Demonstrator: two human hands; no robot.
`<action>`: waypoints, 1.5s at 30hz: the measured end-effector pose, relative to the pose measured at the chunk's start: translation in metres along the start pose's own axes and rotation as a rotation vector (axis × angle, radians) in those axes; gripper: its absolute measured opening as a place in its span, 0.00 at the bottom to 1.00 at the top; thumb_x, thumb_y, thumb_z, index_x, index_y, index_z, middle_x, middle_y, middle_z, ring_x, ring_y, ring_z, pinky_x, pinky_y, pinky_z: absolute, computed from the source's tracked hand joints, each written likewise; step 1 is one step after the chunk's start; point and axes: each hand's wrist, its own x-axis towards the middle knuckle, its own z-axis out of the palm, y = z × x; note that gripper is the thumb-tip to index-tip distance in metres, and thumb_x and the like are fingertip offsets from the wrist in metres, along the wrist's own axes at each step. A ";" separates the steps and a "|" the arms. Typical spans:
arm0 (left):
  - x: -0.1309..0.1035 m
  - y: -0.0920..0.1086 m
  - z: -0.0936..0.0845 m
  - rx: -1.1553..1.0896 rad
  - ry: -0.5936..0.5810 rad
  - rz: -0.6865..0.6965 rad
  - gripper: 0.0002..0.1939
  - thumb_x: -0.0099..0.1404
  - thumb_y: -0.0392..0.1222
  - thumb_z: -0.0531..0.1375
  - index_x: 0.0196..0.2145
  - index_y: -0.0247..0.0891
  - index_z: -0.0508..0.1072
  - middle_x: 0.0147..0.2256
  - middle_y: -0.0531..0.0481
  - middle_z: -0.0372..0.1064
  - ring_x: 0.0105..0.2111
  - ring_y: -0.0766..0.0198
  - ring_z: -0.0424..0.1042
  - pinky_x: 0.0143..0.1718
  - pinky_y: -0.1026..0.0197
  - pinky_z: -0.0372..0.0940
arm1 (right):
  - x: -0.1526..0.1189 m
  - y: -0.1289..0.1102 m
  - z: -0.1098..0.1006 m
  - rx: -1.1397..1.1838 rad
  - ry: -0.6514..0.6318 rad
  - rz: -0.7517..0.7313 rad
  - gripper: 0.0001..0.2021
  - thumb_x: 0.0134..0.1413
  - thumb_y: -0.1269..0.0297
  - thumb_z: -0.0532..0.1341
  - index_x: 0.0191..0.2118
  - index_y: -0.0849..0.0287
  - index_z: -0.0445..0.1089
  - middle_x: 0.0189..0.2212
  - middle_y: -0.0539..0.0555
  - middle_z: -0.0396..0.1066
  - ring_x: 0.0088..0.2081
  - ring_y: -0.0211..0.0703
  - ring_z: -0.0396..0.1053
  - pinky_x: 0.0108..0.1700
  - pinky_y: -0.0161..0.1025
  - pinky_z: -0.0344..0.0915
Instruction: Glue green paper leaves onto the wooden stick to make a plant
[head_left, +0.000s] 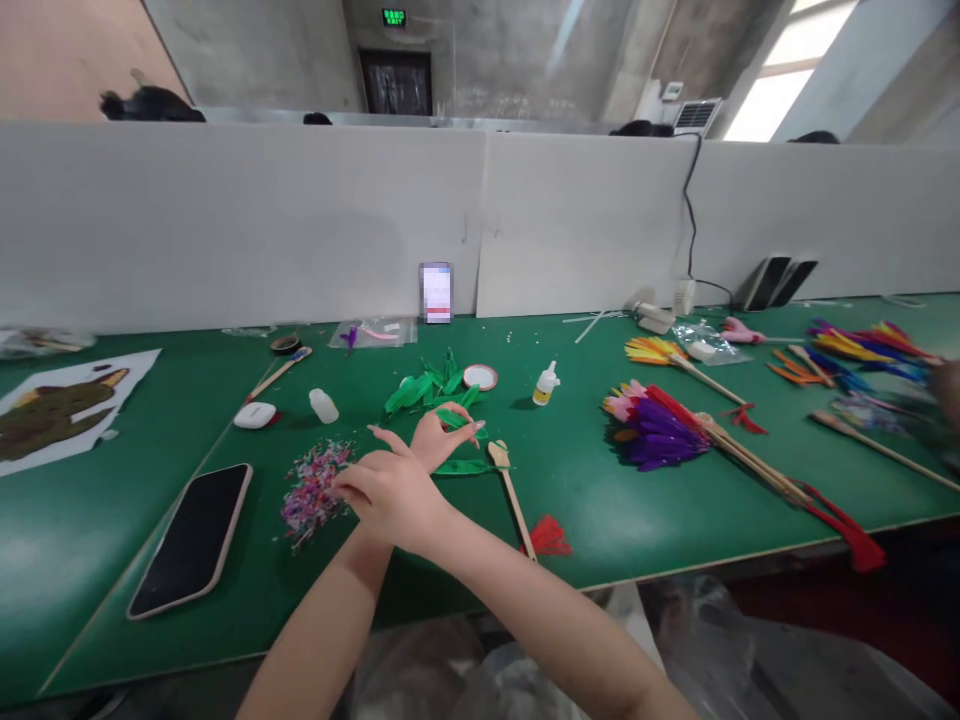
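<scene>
My forearms cross above the green table. My left hand (442, 437), its fingers pinched on a green feather (459, 419), is beside a wooden stick with a rounded end (498, 457). Another green feather (465, 467) lies just below it, touching the stick's end. My right hand (394, 492) passes over my left wrist, with thumb and finger drawn together at the edge of a pile of small coloured bits (315, 492); anything between them is hidden. Beyond my hands are a heap of green feathers (416, 390) and a round white lid (480, 377).
A phone (193, 540) and white case (255, 415) lie left. A small white bottle (323, 406) and dropper bottle (546, 384) flank the feathers. Purple feather bundles (660, 430) lie right; a red tassel (549, 536) is near the front edge. A blurred hand (946, 390) shows far right.
</scene>
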 end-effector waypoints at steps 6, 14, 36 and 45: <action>-0.001 -0.006 0.007 0.170 -0.044 -0.007 0.11 0.49 0.47 0.63 0.27 0.39 0.68 0.22 0.52 0.72 0.27 0.61 0.70 0.36 0.58 0.61 | -0.075 0.010 -0.049 0.177 0.466 0.253 0.10 0.58 0.71 0.54 0.44 0.58 0.67 0.43 0.55 0.72 0.48 0.41 0.66 0.54 0.44 0.59; -0.005 -0.006 0.008 0.335 -0.140 0.013 0.08 0.54 0.44 0.58 0.29 0.42 0.63 0.18 0.59 0.70 0.33 0.60 0.73 0.60 0.47 0.37 | -0.161 0.067 -0.045 -0.232 0.250 0.667 0.30 0.56 0.55 0.56 0.61 0.60 0.51 0.61 0.62 0.50 0.61 0.52 0.48 0.58 0.53 0.53; -0.002 -0.012 -0.008 0.555 -0.221 -0.054 0.13 0.50 0.52 0.62 0.24 0.40 0.70 0.24 0.54 0.67 0.31 0.62 0.69 0.53 0.51 0.54 | -0.156 0.063 -0.029 -0.396 -0.026 0.675 0.24 0.61 0.55 0.47 0.62 0.55 0.52 0.63 0.57 0.46 0.63 0.48 0.44 0.60 0.55 0.45; 0.002 -0.016 -0.019 0.460 -0.328 -0.006 0.16 0.55 0.53 0.58 0.21 0.38 0.69 0.25 0.51 0.69 0.30 0.60 0.68 0.44 0.56 0.59 | -0.155 0.063 -0.028 -0.406 -0.003 0.661 0.23 0.62 0.58 0.47 0.62 0.54 0.52 0.63 0.58 0.46 0.62 0.50 0.46 0.59 0.57 0.44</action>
